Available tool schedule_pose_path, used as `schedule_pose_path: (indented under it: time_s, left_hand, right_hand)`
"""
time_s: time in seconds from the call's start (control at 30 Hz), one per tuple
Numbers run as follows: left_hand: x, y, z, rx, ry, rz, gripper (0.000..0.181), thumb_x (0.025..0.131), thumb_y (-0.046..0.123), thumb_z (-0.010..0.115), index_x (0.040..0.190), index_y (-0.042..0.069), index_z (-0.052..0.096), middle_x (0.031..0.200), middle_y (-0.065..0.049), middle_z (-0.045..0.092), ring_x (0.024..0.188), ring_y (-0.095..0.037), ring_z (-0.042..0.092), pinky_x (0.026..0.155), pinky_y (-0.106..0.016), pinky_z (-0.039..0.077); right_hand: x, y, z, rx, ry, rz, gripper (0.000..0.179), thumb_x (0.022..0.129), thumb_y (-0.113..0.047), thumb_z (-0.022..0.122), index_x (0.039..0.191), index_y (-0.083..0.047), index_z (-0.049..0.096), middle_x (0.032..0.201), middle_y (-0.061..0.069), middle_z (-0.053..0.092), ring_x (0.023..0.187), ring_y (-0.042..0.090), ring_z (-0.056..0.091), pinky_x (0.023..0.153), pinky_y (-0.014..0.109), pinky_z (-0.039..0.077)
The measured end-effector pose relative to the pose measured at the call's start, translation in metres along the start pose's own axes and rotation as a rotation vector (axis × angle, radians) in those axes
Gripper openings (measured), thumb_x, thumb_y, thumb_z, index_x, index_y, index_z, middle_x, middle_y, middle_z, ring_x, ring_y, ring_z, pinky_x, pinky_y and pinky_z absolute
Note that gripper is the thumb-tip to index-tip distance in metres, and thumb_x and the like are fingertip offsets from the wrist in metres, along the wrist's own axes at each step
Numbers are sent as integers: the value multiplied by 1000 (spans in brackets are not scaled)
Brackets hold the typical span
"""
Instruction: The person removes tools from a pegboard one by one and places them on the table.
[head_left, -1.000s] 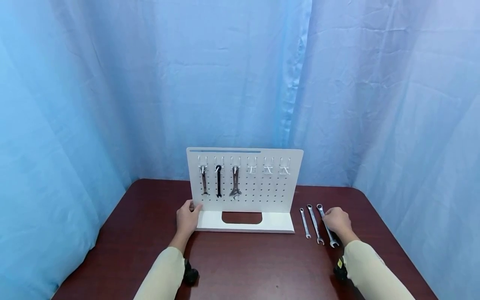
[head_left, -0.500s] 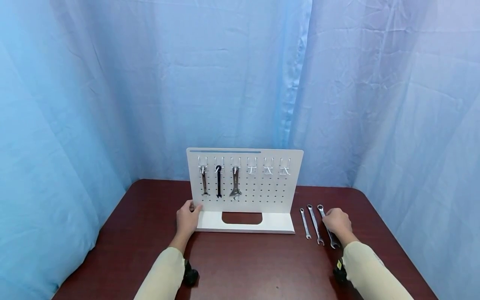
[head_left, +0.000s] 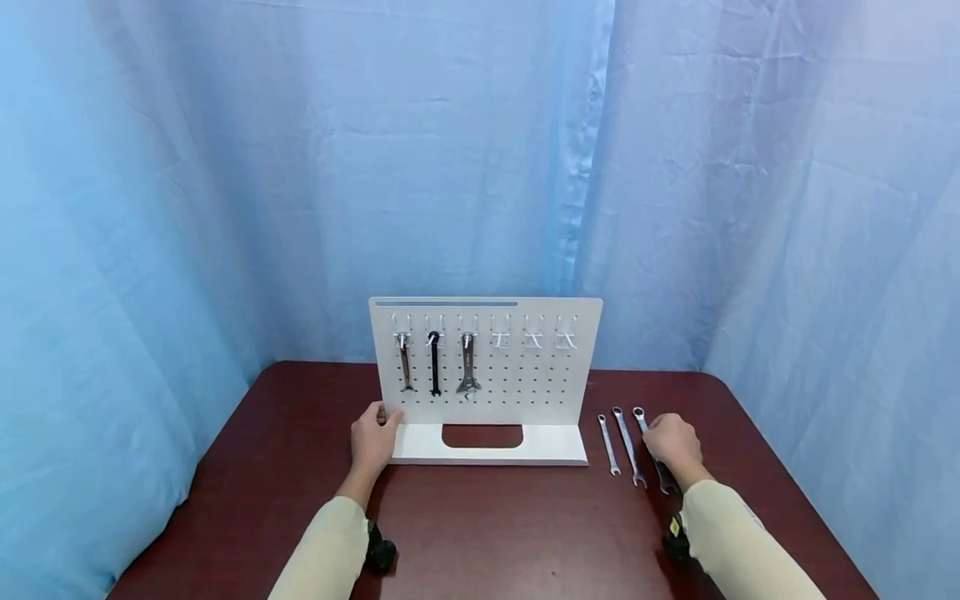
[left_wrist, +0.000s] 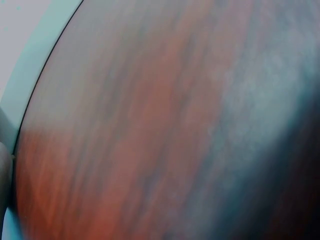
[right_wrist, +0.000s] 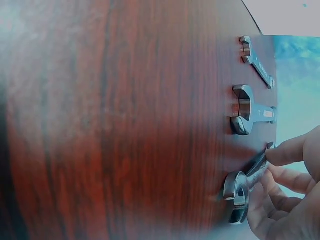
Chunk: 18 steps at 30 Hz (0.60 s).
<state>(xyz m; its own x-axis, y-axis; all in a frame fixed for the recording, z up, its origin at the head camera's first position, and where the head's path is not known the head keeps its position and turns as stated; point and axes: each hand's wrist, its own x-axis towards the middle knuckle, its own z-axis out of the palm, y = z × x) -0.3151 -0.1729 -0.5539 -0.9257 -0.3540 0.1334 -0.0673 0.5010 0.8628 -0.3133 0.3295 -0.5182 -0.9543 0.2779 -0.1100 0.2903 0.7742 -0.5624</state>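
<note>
The silvery wrenches (right_wrist: pixel 257 113) looked like smooth, shiny metal, the table (head_left: pixel 480 517) wood-grained with a soft gloss, the pegboard (head_left: pixel 495 411) smooth and matt, the curtain (head_left: pixel 420 183) satiny cloth.

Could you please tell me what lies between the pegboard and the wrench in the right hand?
In the head view, a shorter wrench lies there nearer the pegboard, and a longer wrench nearer the right hand.

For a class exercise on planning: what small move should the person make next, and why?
Probably lift the rightmost wrench toward the three bare hooks on the board: the right hand pinches it, and the left hand grips the board's edge.
</note>
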Motion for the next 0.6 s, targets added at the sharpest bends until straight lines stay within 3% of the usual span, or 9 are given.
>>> schedule_pose_path:
  time_s: [0.23,0.4,0.5,0.6]
  left_hand:
    - [-1,0,-1,-3,-11,2,41,100,26,66,129,-1,61,122,-21,63,115,-33,58,97,-50,48]
    - [-2,-1,1,0,-13,8,40,99,25,66,129,-2,61,120,-21,63,114,-33,58,96,-50,48]
    - [-1,-2,1,2,-12,7,40,99,24,67,129,-2,61,120,-21,64,112,-33,59,95,-50,48]
    - [0,-1,0,-1,-6,6,39,99,24,67,128,-1,62,119,-20,64,112,-32,58,95,-50,48]
  right_hand:
    - [-5,0,-2,11,5,3,37,87,-5,49,54,-19,40,50,-3,33,41,15,31,39,28,30]
    - [-9,-2,-3,13,20,19,34,92,-16,54,59,-14,47,52,0,39,45,20,40,41,31,34]
    - [-12,-6,-1,8,89,-8,22,93,-21,57,79,-5,62,68,9,58,59,26,54,48,38,43]
    - [-13,-17,3,35,191,-102,27,93,-21,57,107,-1,69,94,16,69,79,32,63,62,45,50]
